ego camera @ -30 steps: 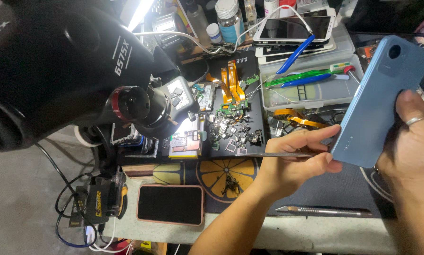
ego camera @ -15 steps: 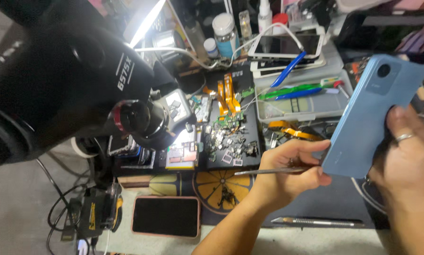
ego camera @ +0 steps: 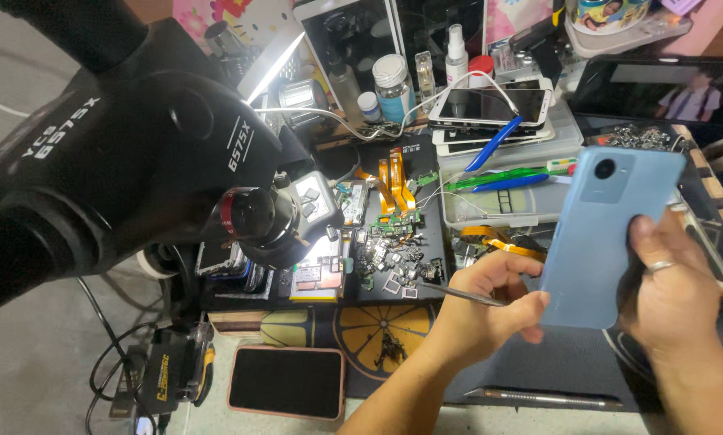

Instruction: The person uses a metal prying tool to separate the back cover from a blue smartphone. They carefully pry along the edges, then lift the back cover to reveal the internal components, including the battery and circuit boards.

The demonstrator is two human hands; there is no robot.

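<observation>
My right hand [ego camera: 675,298] grips the blue phone [ego camera: 607,234], back facing me and still closed, right of the microscope [ego camera: 136,161]; my left hand [ego camera: 490,310] pinches tweezers [ego camera: 458,295] beside its lower edge, above the bench [ego camera: 539,379].

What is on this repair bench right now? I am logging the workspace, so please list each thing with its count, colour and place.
phone: one, light blue, back toward the camera, held up at right
tweezers: one, dark metal, in the left hand
microscope: one, black, left and centre
phone in case: one, black screen with pink case, lying front centre
small parts: many, mixed, on the black mat under the lamp
orange ribbon cables: several, centre back
clear tray: one, holding blue and green tools
stacked phones: several, white and dark, back centre
bottles: several, clear and white, back
metal tool: one, grey, front right
left hand: one, centre
right hand: one, ring on a finger, right
</observation>
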